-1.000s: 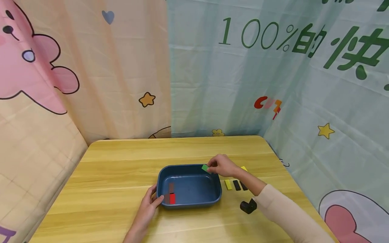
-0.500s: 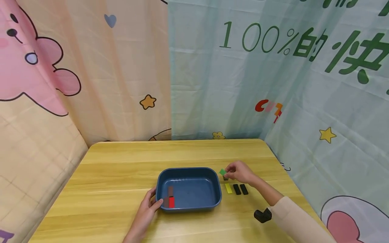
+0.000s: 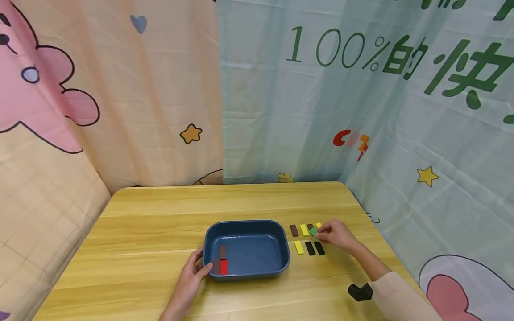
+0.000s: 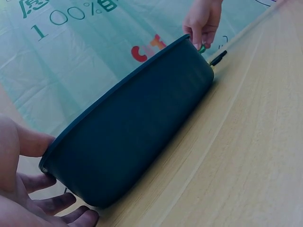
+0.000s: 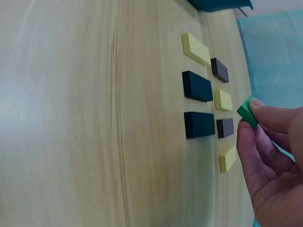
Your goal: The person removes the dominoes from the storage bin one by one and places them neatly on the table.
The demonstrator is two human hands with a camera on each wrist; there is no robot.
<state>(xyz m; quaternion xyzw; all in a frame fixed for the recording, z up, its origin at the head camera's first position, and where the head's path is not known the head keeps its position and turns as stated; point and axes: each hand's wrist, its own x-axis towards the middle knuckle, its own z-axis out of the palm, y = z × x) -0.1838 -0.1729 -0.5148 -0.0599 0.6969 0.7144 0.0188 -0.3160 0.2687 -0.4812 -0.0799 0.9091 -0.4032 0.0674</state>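
1. A person's right hand (image 3: 336,235) pinches a small green block (image 3: 313,232) between thumb and fingertip, holding it just above two rows of blocks laid out on the wooden surface (image 3: 160,214) to the right of a blue tray (image 3: 246,224).

2. The left hand (image 3: 192,273) curls round the tray's near-left rim, thumb over the edge and fingers under the wall, as the left wrist view shows.

3. In the far row lie a brown block (image 3: 294,230), a yellow block (image 3: 304,230), a second brown block partly hidden by the green one, and a yellow piece at the far end; the near row holds a long yellow block (image 3: 299,247) and two black blocks (image 3: 314,248).

4. A red block (image 3: 224,266) and two brown pieces lie inside the tray at its near-left corner.

5. The step in hand appears to be setting the green block down among the rows; it hangs over the far row and is not yet on the wood.

6. The next move likely calls for lowering the block into a free spot in line with its neighbours, releasing the pinch without nudging them.

7. A small black object (image 3: 360,292) sits near the right sleeve.
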